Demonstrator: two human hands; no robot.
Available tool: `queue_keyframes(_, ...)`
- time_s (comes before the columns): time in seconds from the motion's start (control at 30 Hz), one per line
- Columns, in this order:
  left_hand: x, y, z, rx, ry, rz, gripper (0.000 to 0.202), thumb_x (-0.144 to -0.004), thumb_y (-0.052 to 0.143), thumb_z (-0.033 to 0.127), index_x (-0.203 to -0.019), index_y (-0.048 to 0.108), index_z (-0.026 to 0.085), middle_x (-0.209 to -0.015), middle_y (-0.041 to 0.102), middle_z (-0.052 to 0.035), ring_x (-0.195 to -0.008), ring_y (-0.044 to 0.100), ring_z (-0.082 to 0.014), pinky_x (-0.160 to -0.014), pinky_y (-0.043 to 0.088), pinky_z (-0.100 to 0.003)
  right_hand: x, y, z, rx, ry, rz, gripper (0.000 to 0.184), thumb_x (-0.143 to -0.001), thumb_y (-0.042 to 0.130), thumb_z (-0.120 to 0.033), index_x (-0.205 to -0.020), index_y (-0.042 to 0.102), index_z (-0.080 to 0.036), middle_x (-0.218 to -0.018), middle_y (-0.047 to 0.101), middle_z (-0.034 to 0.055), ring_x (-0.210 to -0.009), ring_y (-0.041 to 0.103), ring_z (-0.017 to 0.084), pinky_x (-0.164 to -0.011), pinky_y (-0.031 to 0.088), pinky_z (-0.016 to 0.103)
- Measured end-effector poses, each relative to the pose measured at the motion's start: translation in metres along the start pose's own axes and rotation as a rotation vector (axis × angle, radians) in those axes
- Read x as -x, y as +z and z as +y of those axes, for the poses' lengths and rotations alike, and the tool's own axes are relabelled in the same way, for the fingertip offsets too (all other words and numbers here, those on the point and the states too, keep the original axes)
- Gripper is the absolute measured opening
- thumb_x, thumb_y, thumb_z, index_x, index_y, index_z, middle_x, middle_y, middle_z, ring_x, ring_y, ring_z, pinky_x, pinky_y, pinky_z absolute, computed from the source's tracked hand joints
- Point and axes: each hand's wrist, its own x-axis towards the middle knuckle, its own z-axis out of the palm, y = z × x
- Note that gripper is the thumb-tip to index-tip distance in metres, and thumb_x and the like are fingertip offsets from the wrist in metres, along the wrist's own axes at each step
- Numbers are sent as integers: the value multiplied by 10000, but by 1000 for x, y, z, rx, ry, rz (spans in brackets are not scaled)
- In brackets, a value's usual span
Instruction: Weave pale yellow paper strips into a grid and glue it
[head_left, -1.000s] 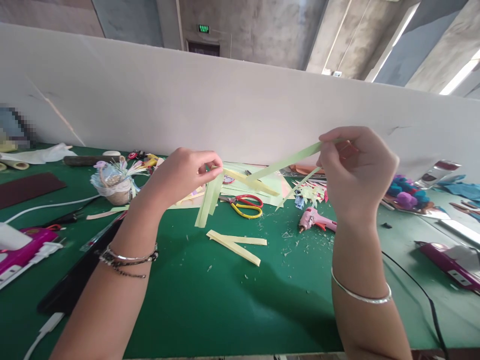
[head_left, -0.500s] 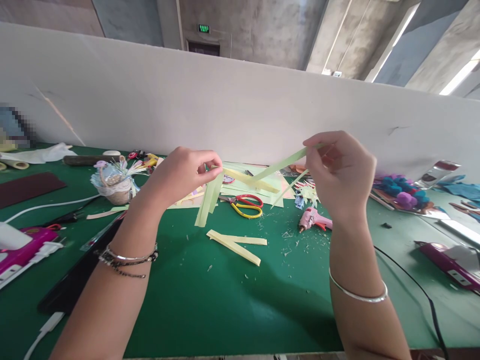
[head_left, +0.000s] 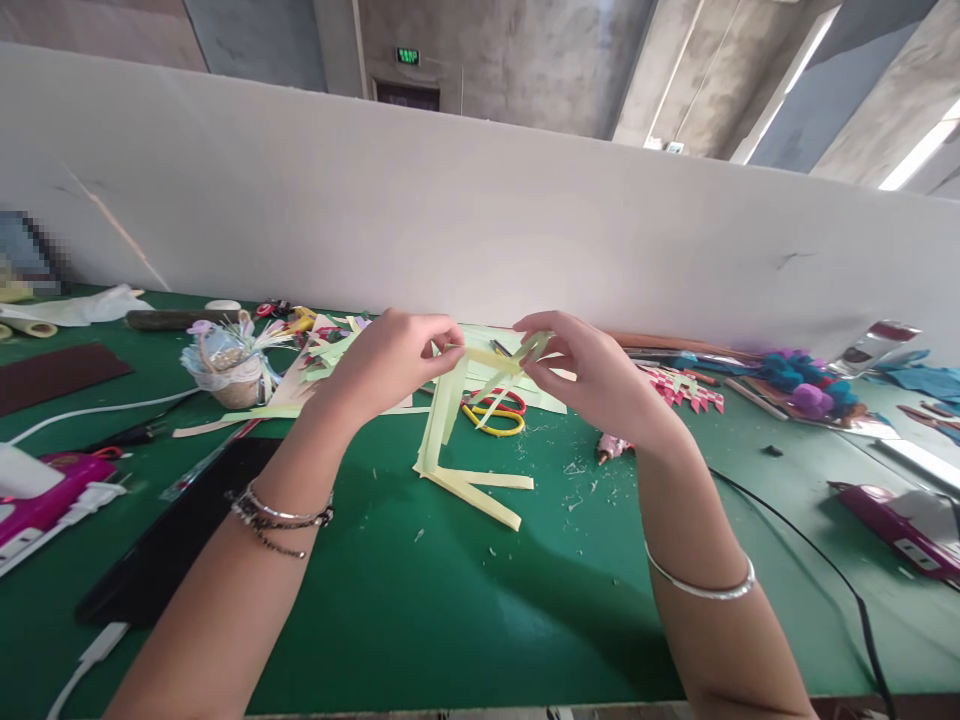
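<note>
Fingers pinching pale grn strips, scissors nr

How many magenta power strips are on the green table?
2. One power strip lies at the picture's left edge, a second power strip near the right edge. More may be hidden.

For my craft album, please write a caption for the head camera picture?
Left hand and right hand holding pale paper strips over a green table.

Paper strips are pale green and yellow, scissor handles red and yellow, the tabletop deep green.
</note>
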Motion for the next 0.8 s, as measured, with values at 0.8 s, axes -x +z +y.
queue_keyframes(0.8,1,14,9,257,66,-58,198,-803,520,351,-778,641,197,-603,619,17,-523,544,-94,-506,413,-209,0,5,-10,59,-37,130,165,-784,536,-183,-866,679,-192,-716,627,5,-643,535,102,-603,416,244)
